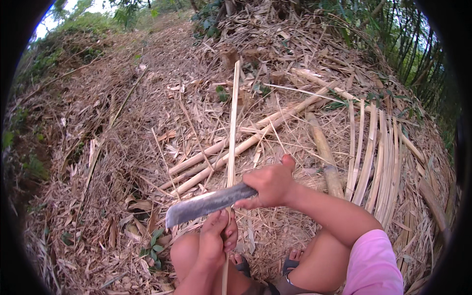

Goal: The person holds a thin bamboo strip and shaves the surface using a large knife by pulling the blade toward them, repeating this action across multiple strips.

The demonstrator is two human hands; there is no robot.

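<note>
My right hand (273,185) is closed round the handle of a machete, its thumb pointing up. The broad, dark grey blade of the machete (209,204) reaches left, crossing over a long pale bamboo strip (233,132). Just below the blade, my left hand (219,235) is wrapped round that strip. The strip stands lengthwise in front of me, its far end pointing away and its near end passing down between my legs. Whether the blade's edge touches the strip, I cannot tell.
Several split bamboo strips (376,157) lie side by side at the right. Ahead, bamboo poles (255,140) slant across the ground, with a thicker bamboo piece (324,152) beside them. Dry leaves cover the slope. A small green plant (154,246) grows by my left knee; my sandalled feet are close below.
</note>
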